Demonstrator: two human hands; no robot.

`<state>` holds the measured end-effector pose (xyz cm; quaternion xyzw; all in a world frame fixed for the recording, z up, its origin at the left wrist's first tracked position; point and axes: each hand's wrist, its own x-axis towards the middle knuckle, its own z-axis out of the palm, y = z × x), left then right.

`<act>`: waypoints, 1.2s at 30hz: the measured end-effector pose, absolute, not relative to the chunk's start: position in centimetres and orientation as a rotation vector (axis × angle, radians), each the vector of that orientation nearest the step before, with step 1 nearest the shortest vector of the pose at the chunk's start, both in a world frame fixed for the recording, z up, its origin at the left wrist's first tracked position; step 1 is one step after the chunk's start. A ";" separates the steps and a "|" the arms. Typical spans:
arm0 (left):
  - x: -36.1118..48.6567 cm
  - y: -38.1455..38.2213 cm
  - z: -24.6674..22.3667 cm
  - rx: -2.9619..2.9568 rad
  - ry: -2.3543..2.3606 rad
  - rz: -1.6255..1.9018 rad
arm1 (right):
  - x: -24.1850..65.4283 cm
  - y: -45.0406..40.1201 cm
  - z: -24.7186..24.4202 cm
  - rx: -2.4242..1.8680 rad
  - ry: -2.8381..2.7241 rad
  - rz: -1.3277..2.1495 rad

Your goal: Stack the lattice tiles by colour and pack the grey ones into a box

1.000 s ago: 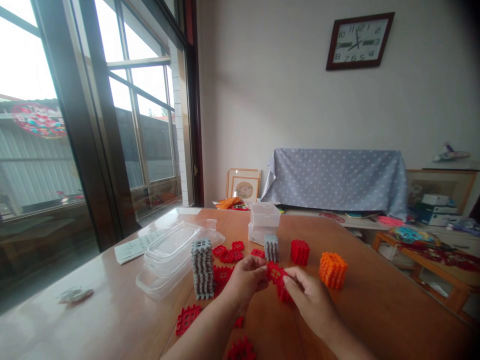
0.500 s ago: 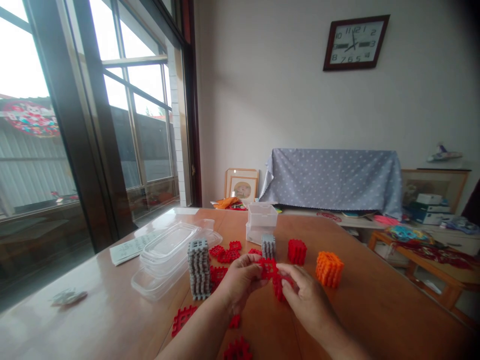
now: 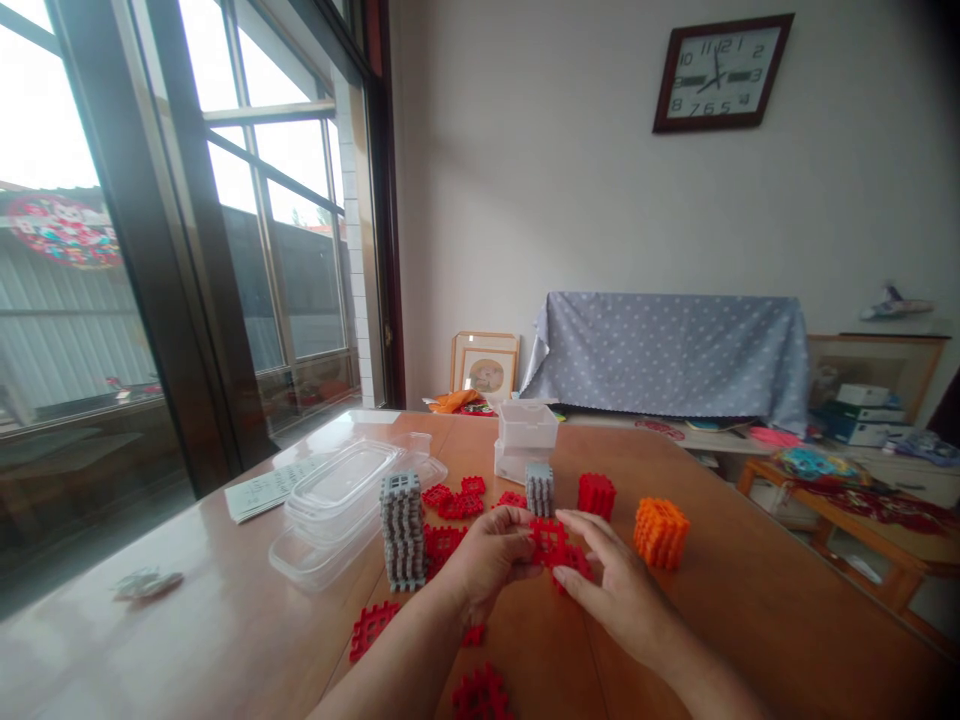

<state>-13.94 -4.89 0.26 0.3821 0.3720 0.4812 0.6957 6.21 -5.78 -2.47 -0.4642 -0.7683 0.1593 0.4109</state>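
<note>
Above the table, my left hand (image 3: 495,560) pinches a red square interlocking block (image 3: 548,541) with notched edges. My right hand (image 3: 611,580) grips a second red piece (image 3: 576,566) that meets the first at its right side; whether the two are locked together I cannot tell. Beyond my left wrist stands a tall stack of grey notched blocks (image 3: 403,535). Loose red pieces (image 3: 373,628) lie left of my forearm, with another red piece (image 3: 481,692) near the front. More red pieces (image 3: 454,497) are scattered behind my left hand, partly hidden by it.
Clear plastic containers (image 3: 341,490) lie at the left by a paper sheet (image 3: 251,497). Behind my hands are a short grey stack (image 3: 539,490), a red stack (image 3: 597,495) and a translucent box (image 3: 527,428). An orange stack (image 3: 661,533) stands right; a small plastic bag (image 3: 148,583) lies far left.
The right-hand red piece has turned from hanging down edge-on to lying more level beside the other. My right fingers have spread over it. The whole view has shifted slightly.
</note>
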 end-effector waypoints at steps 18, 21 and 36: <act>-14.0 -4.0 -0.7 0.916 0.874 1.121 | 5.5 -7.3 -0.8 -1.184 -1.865 0.632; -14.1 -4.1 -0.6 0.974 0.896 1.072 | 5.4 -7.3 -0.6 -1.141 -1.729 0.815; -13.7 -4.6 -0.6 0.942 0.776 1.080 | 5.0 -7.1 -0.9 -1.052 -1.393 1.144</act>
